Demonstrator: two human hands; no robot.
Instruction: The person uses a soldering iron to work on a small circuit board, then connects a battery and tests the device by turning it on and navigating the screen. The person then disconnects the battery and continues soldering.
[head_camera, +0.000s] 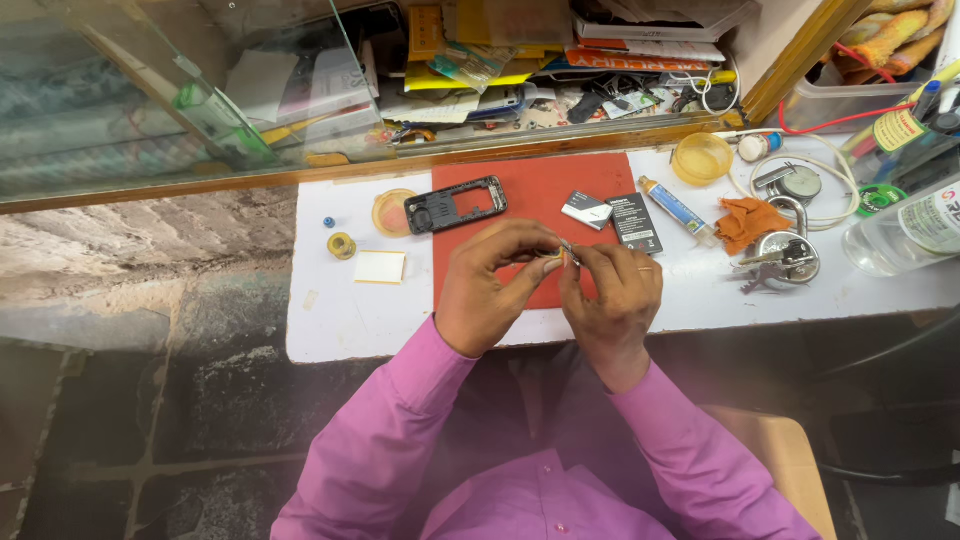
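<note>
My left hand (493, 285) and my right hand (615, 295) meet over the red mat (545, 190) on the white worktop (350, 310). Both pinch one small part (560, 255) between their fingertips; a thin metal tool tip shows at my right fingers. A black phone frame (455, 204) lies on the mat's far left corner. A small silver piece (586, 209) and a black battery (634, 222) lie just beyond my hands.
A yellow lid (392, 212), tape roll (341, 245), white pad (380, 267) and blue bead (328, 221) lie left. A glue tube (676, 208), yellow cup (701, 157), orange cloth (750, 220), padlock with keys (785, 255) and clear bottle (905, 235) lie right. A glass case (180, 90) stands at back left.
</note>
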